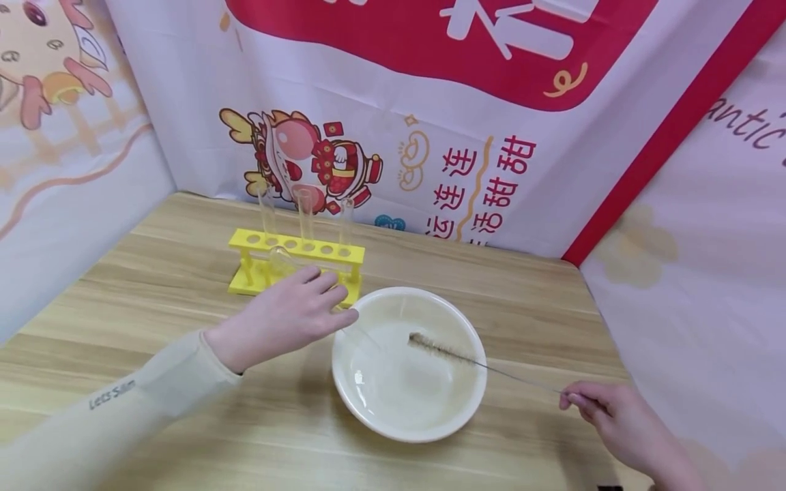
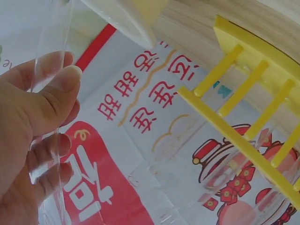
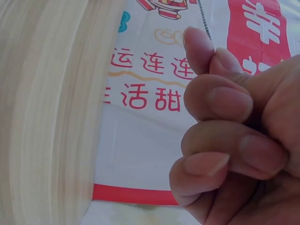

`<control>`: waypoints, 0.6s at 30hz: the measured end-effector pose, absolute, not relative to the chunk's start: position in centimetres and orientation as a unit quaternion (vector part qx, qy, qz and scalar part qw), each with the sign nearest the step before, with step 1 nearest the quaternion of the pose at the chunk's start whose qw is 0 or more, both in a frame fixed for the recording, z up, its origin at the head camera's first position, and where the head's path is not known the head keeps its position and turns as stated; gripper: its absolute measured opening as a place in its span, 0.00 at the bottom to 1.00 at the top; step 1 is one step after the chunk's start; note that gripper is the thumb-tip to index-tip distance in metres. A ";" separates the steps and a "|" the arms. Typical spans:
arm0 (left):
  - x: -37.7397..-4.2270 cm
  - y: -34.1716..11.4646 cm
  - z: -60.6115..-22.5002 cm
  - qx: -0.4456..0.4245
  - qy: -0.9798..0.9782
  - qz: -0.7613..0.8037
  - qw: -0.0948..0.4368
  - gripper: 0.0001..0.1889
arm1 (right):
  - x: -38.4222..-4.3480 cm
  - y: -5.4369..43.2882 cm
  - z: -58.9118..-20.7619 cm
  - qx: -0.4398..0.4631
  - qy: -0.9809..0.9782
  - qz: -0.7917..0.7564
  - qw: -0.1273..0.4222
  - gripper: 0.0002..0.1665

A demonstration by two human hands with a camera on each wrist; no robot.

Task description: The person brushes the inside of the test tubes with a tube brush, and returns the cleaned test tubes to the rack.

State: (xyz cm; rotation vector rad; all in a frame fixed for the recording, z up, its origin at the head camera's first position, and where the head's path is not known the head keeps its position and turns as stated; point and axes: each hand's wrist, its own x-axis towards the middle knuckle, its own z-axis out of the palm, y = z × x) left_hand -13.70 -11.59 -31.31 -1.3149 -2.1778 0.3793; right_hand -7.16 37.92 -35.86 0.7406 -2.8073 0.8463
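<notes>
My left hand (image 1: 295,310) grips a clear glass test tube (image 2: 50,63), its fingers curled round it. The tube slants, with one end over the left side of a white bowl (image 1: 405,409) and the other near a yellow test tube rack (image 1: 298,245). My right hand (image 1: 620,416) pinches the thin wire handle of a test tube brush (image 1: 442,351) between thumb and forefinger. Its tan bristles hang over the bowl, apart from the tube. In the right wrist view the other fingers (image 3: 213,136) are curled, and the bristles are out of sight.
Three clear test tubes (image 1: 306,218) stand upright in the rack, behind my left hand. Rack and bowl are on a wood-grain table (image 1: 522,300). A printed white and red cloth (image 1: 381,88) hangs behind the table, with more printed cloth at both sides.
</notes>
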 end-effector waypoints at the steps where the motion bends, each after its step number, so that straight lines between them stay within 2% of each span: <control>1: -13.6 -11.5 -31.2 -0.490 -0.811 0.146 0.284 0.18 | -7.2 37.8 -35.9 0.245 -0.927 0.276 0.061 0.23; 8: -13.6 -11.2 -31.3 -0.495 -0.805 0.124 0.304 0.16 | -7.2 36.7 -35.6 0.250 -0.930 0.251 0.094 0.23; 15: -13.9 -12.1 -31.8 -0.479 -0.838 -0.022 0.259 0.23 | -6.8 35.8 -35.5 0.246 -0.932 0.251 0.085 0.24; 18: -14.1 -12.5 -31.9 -0.467 -0.837 -0.103 0.264 0.23 | -6.8 35.4 -35.5 0.255 -0.932 0.241 0.087 0.24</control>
